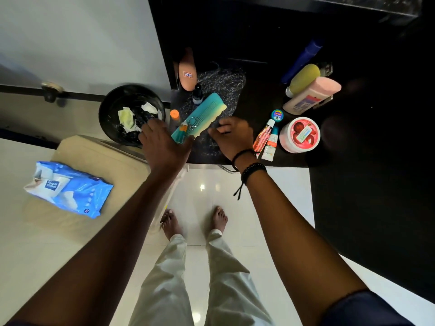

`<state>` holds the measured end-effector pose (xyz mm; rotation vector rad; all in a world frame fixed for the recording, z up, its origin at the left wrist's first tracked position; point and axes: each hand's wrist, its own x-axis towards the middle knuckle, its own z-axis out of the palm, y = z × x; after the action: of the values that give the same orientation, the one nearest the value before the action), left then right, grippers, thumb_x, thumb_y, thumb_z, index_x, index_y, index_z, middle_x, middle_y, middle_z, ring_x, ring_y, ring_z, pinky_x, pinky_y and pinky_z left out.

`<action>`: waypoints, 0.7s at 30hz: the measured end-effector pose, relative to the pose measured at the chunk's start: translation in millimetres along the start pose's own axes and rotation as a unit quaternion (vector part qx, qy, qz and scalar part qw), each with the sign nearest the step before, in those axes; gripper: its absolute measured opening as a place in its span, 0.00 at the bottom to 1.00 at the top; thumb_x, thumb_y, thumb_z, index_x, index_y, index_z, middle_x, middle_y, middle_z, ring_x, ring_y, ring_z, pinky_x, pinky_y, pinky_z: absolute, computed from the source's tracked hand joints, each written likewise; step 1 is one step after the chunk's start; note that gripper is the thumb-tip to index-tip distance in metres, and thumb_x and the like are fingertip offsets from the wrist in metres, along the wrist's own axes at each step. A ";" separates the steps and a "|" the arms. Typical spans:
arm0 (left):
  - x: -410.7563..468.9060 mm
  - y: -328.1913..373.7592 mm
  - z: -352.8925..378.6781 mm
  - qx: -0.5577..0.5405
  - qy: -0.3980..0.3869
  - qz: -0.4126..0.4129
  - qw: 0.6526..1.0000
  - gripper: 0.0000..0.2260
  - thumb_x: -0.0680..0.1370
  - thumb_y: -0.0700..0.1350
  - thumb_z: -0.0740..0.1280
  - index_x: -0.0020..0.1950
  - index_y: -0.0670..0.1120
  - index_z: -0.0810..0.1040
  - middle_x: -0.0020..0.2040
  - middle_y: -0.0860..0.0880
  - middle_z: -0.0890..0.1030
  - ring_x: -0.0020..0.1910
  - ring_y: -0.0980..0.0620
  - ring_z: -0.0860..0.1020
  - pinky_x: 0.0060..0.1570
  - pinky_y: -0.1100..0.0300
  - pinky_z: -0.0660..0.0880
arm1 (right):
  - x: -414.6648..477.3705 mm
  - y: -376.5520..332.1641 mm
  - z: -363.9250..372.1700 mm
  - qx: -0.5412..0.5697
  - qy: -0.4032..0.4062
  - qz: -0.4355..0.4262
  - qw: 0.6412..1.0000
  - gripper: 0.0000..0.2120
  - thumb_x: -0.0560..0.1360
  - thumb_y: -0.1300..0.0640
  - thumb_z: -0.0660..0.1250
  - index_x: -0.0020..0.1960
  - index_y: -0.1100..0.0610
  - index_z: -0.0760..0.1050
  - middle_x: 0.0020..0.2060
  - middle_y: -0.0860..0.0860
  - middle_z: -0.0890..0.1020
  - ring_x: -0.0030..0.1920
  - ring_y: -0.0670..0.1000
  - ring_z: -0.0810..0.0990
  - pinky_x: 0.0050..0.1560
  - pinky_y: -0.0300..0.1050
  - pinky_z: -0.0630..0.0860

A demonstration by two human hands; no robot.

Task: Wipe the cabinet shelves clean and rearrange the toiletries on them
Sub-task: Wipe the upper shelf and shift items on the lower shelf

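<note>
A dark shelf (294, 158) holds toiletries. A teal comb (202, 114) with a key ring (191, 122) on it lies on a speckled dark cloth (221, 83). My left hand (162, 144) hovers open at the comb's near end, over the shelf's left edge. My right hand (231, 137) rests on the cloth just right of the comb, fingers curled; whether it grips the cloth is unclear. To the right stand a red-lidded jar (300, 134), two small tubes (267, 140), a small blue tin (277, 114), a pink-capped bottle (310, 96) and a yellow bottle (303, 78).
A black bin (110, 109) with used wipes stands left of the shelf. A blue wipes pack (68, 188) lies on a beige surface at the left. An orange bottle (187, 71), a small dark bottle (197, 94) and an orange-capped bottle (175, 114) stand at the shelf's left.
</note>
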<state>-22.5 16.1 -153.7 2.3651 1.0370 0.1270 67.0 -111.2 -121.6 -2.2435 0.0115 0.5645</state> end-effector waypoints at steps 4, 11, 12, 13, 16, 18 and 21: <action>19.1 -12.3 0.9 -0.102 -0.048 0.029 0.993 0.30 0.67 0.60 0.72 0.62 0.47 0.68 0.56 0.48 0.77 0.55 0.48 0.76 0.52 0.51 0.77 | -0.4 -9.6 24.5 -0.001 -0.035 -0.012 0.999 0.17 0.68 0.57 0.76 0.55 0.60 0.78 0.41 0.55 0.85 0.48 0.54 0.83 0.55 0.51 0.78; 31.8 -7.8 -3.6 -0.101 -0.054 0.075 0.991 0.15 0.74 0.56 0.63 0.54 0.51 0.79 0.52 0.51 0.83 0.49 0.52 0.81 0.44 0.61 0.72 | -6.6 -20.9 44.9 -0.020 -0.072 -0.052 0.996 0.18 0.67 0.55 0.76 0.55 0.57 0.76 0.40 0.51 0.79 0.45 0.54 0.81 0.50 0.53 0.80; 31.4 -6.5 -4.5 -0.105 -0.051 0.074 0.990 0.13 0.75 0.55 0.63 0.53 0.49 0.80 0.52 0.50 0.83 0.48 0.52 0.81 0.44 0.62 0.71 | -6.1 -20.6 46.6 -0.029 -0.071 -0.058 0.995 0.19 0.67 0.55 0.76 0.55 0.57 0.75 0.40 0.51 0.79 0.45 0.54 0.81 0.49 0.53 0.80; 30.2 -5.2 -5.6 -0.111 -0.045 0.075 0.990 0.12 0.76 0.53 0.64 0.53 0.48 0.81 0.52 0.50 0.84 0.48 0.53 0.81 0.44 0.63 0.70 | -6.0 -21.5 46.9 -0.037 -0.070 -0.062 0.995 0.19 0.67 0.55 0.76 0.55 0.57 0.75 0.41 0.52 0.80 0.46 0.55 0.81 0.48 0.52 0.80; 26.7 -1.7 -10.6 -0.121 -0.020 0.084 0.989 0.10 0.77 0.53 0.65 0.52 0.49 0.81 0.49 0.52 0.84 0.43 0.59 0.78 0.41 0.67 0.69 | -3.8 -24.5 47.9 -0.059 -0.065 -0.063 0.994 0.21 0.68 0.51 0.74 0.56 0.56 0.72 0.49 0.55 0.82 0.50 0.57 0.81 0.49 0.52 0.80; 26.4 -0.8 -13.9 -0.135 -0.013 0.082 0.987 0.09 0.78 0.51 0.65 0.51 0.49 0.81 0.47 0.56 0.82 0.41 0.64 0.76 0.39 0.74 0.66 | -4.0 -27.7 49.5 -0.074 -0.067 -0.059 0.993 0.25 0.69 0.48 0.73 0.60 0.56 0.69 0.53 0.55 0.81 0.52 0.58 0.81 0.49 0.51 0.80; 27.7 -1.6 -16.3 -0.150 -0.006 0.053 0.987 0.07 0.77 0.50 0.64 0.48 0.50 0.81 0.46 0.58 0.81 0.40 0.63 0.77 0.41 0.73 0.69 | -5.3 -32.4 53.7 -0.093 -0.058 -0.056 0.992 0.30 0.71 0.46 0.71 0.65 0.58 0.64 0.55 0.57 0.80 0.53 0.59 0.79 0.46 0.48 0.76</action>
<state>-9.0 43.8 -144.3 2.1417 0.8222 0.2887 47.2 -51.7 -127.3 -2.3699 -0.2351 0.6568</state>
